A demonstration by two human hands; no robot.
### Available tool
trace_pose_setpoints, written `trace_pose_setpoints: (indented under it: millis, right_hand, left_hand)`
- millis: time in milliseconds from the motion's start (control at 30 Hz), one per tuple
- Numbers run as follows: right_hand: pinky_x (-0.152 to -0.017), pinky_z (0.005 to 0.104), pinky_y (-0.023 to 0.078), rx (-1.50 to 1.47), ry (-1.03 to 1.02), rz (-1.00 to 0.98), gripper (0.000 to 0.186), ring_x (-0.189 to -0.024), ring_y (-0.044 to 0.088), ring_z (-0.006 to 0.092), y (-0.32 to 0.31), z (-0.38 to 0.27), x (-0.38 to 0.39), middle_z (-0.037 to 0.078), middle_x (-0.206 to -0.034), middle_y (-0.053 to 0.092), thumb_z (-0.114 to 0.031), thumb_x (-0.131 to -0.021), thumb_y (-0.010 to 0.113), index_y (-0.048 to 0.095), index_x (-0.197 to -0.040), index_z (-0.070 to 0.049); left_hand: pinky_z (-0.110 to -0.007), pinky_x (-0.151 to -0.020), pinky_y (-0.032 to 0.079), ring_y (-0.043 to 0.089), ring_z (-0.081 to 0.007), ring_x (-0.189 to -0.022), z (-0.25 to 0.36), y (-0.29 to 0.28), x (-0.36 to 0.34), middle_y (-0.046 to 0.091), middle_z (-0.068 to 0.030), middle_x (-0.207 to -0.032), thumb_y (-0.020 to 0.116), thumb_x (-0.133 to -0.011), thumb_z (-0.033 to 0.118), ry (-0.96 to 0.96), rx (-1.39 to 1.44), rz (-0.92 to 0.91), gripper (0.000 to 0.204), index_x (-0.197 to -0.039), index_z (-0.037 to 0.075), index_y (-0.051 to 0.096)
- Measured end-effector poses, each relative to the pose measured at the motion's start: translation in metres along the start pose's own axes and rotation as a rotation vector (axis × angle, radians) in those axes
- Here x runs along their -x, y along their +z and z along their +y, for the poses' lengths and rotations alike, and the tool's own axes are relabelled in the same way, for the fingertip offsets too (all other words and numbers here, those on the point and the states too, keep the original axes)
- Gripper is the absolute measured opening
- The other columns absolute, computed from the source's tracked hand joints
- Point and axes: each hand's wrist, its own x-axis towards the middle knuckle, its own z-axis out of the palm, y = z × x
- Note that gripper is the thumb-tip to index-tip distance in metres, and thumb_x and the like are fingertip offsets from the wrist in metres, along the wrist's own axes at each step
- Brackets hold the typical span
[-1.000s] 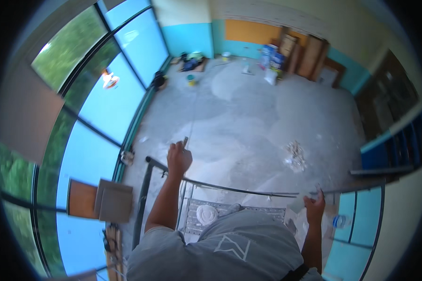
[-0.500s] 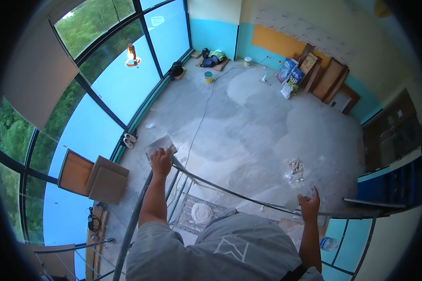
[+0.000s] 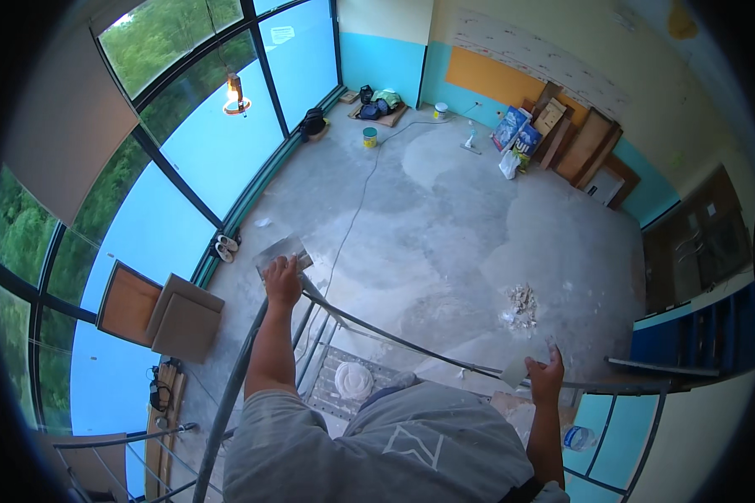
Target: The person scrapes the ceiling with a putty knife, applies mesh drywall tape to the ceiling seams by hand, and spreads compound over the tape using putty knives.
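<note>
My left hand point(image 3: 283, 282) is closed around a plastering trowel point(image 3: 278, 249), whose flat grey metal blade extends past my fingers. It is beside the bend of the metal scaffold railing point(image 3: 369, 329). Over on the right, my right hand point(image 3: 546, 377) grips a putty knife point(image 3: 514, 374); its pale flat blade points left, and its handle is mostly hidden in my fingers. Both tools are held up in the air, apart from each other. Below me, a white round bucket or sack top point(image 3: 354, 381) rests on the perforated scaffold deck point(image 3: 325, 391).
The railing curves round me at waist height. Beyond lie a rubble heap point(image 3: 523, 307), a cable point(image 3: 362, 197), a yellow-green bucket point(image 3: 370, 137) and leaning boards point(image 3: 580, 154). A lit lamp point(image 3: 236, 96) hangs by the windows. A plastic bottle point(image 3: 578, 438) is at lower right.
My right hand has turned and shifted slightly left and down, so the putty knife's pale blade now shows more plainly. The left hand keeps its hold on the trowel; the view shifted slightly.
</note>
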Motion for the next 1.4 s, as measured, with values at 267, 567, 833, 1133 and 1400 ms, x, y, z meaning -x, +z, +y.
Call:
trace_pose_setpoints:
  millis: [267,567,833,1133,1400]
  right_hand:
    - [-0.068,0.026,0.054,-0.322,0.04,0.018,0.068,-0.08,0.065,0.0159,0.01,0.007,-0.008,0.012,-0.103,0.063,0.004,-0.077,0.064,0.036,-0.139,0.001]
    - [-0.081,0.0323,0.053,-0.911,0.169,-0.236,0.072,-0.108,0.057,0.0196,0.078,-0.046,-0.02,0.014,-0.137,0.043,-0.001,-0.08,0.067,0.03,-0.141,0.002]
    - [-0.074,0.039,0.056,-0.591,0.34,-0.414,0.053,-0.091,0.064,0.0245,0.048,-0.044,-0.026,0.015,-0.118,0.057,-0.01,-0.082,0.069,0.048,-0.127,0.007]
    - [-0.065,0.0355,0.056,-0.364,0.276,-0.216,0.017,-0.075,0.063,0.0203,0.019,0.019,-0.022,0.011,-0.086,0.062,-0.003,-0.078,0.064,0.057,-0.092,0.002]
    - [-0.062,0.0288,0.049,0.191,0.029,-0.265,0.025,-0.07,0.06,0.0138,-0.017,0.014,-0.011,0.009,-0.08,0.06,0.0,-0.065,0.068,0.062,-0.089,0.001]
  left_hand:
    - [-0.041,-0.087,0.043,0.054,-0.0309,-0.104,0.075,-0.048,-0.015,0.058,-0.0103,-0.107,0.08,-0.067,0.025,-0.015,0.219,0.09,0.055,-0.114,0.007,0.059]
    - [-0.039,-0.091,0.047,0.057,-0.0325,-0.11,0.3,-0.157,0.037,0.059,-0.0187,-0.117,0.076,-0.078,0.026,0.299,1.232,-0.648,0.051,-0.117,0.001,0.057]
    - [-0.047,-0.067,0.043,0.058,-0.0349,-0.078,0.152,-0.102,-0.028,0.061,-0.0177,-0.082,0.056,-0.073,0.001,0.232,0.617,0.092,0.017,-0.088,0.003,0.064]
    - [-0.058,-0.105,0.028,0.056,-0.0301,-0.108,0.013,-0.067,-0.042,0.065,-0.0097,-0.103,0.057,-0.079,0.013,-0.117,0.028,-0.216,0.024,-0.101,0.009,0.065]
    - [-0.06,-0.106,0.025,0.055,-0.0319,-0.11,0.013,-0.051,-0.038,0.064,-0.011,-0.104,0.061,-0.077,0.014,-0.155,0.01,-0.253,0.022,-0.099,0.009,0.065]
